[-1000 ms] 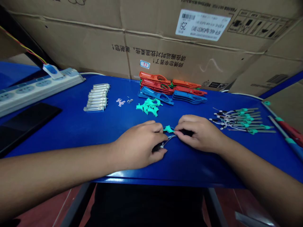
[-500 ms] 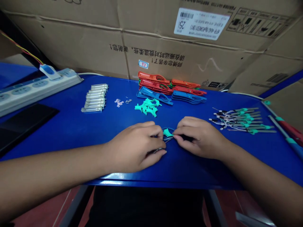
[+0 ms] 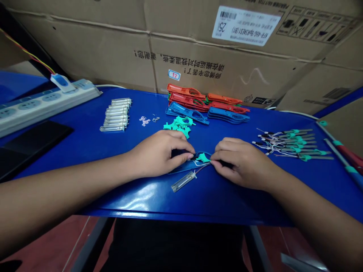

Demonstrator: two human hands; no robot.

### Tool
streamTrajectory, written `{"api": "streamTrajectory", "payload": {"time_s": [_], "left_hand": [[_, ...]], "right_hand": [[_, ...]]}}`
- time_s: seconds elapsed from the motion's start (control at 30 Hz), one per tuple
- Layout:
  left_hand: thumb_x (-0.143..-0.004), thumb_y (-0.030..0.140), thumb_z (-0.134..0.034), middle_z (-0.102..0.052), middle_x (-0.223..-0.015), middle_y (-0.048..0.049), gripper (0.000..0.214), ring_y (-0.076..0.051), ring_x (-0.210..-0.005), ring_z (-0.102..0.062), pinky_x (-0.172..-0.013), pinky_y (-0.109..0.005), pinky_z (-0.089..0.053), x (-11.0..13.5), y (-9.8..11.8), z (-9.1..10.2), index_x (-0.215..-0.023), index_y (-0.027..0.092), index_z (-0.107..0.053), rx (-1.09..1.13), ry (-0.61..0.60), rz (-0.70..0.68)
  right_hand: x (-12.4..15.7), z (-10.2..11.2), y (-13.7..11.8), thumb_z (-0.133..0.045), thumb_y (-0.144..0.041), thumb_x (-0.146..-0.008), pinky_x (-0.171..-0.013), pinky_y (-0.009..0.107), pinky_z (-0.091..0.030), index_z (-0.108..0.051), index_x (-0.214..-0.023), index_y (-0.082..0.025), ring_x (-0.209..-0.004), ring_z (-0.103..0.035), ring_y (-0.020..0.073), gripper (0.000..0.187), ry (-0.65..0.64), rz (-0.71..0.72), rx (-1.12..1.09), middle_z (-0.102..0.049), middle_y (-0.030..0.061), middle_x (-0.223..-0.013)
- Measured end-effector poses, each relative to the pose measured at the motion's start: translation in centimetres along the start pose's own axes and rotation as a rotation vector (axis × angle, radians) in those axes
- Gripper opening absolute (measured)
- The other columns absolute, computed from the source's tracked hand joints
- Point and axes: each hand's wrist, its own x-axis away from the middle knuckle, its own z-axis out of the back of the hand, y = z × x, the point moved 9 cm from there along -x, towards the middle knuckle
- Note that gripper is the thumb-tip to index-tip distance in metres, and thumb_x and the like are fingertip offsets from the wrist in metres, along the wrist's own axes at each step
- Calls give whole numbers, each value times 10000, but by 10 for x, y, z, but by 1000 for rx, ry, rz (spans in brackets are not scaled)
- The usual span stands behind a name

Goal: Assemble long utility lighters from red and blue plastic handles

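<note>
Left to right: the left hand (image 3: 160,155), shifted back from its earlier spot, closes narrowly on a flat blue plastic strip (image 3: 184,169). A clear plastic tube (image 3: 183,181), new since the earlier view, lies just below on the blue table (image 3: 136,196), near its front edge. The right hand (image 3: 241,163) pinches a small teal plastic piece (image 3: 203,158) between the hands.

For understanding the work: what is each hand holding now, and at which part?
The left hand grips a blue plastic piece at its end. The right hand pinches a teal plastic part at its right edge, partly hidden by fingers.
</note>
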Motion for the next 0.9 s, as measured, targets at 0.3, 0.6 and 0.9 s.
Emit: {"api": "streamTrajectory", "payload": {"time_s": [0.3, 0.6, 0.9], "left_hand": [[-896, 289, -643, -717, -848, -24, 149, -135, -754, -645, -739, -270, -497, -8, -23, -15, -894, 191, -756, 59, -82, 187], [-913, 229, -597, -699, -864, -16, 147, -145, -806, -627, -766, -277, -476, -8, -14, -18, -1014, 197, -698, 26, -84, 82], [-963, 235, -541, -679, -1016, -48, 219, -197, -987, -613, -903, -352, -471, -8, -12, -25, -1154, 210, -647, -36, -135, 33]], "right_hand": [[1, 0, 1, -526, -197, -941, -741, 334, -419, -685, -871, -173, -752, -537, 176, 175, -48, -6, 41, -631, 62, -818], [-6, 2, -1, -539, -178, -919, -731, 329, -423, -697, -851, -180, -742, -550, 186, 172, -106, 28, 73, -623, 67, -788], [-10, -1, -3, -522, -179, -928, -729, 329, -430, -695, -862, -165, -755, -543, 190, 186, -141, 59, 62, -617, 72, -804]]}}
